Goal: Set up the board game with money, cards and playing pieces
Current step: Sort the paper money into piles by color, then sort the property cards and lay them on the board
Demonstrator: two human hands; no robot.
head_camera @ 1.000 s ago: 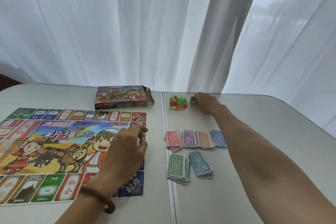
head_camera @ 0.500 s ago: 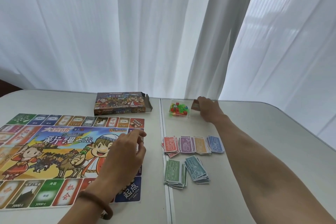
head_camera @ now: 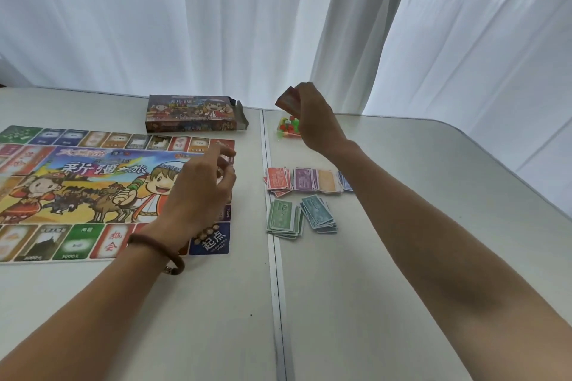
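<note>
The colourful game board lies flat on the left of the table. My left hand hovers over the board's right edge with fingers loosely curled, holding nothing I can see. My right hand is raised above the table and grips a small red stack of cards. Just below it lies a clear bag of red and green playing pieces, partly hidden by the hand. Sorted piles of paper money sit right of the table seam: red, purple, orange, green, teal, and a blue pile mostly behind my forearm.
The open game box lies behind the board with its end flap out. A seam splits the white table in two. White curtains hang close behind the far edge. The table's right corner is rounded.
My right hand has lifted the card stack off the table beside the bag of pieces and now holds it in the air. My left hand has risen slightly over the board's edge.
</note>
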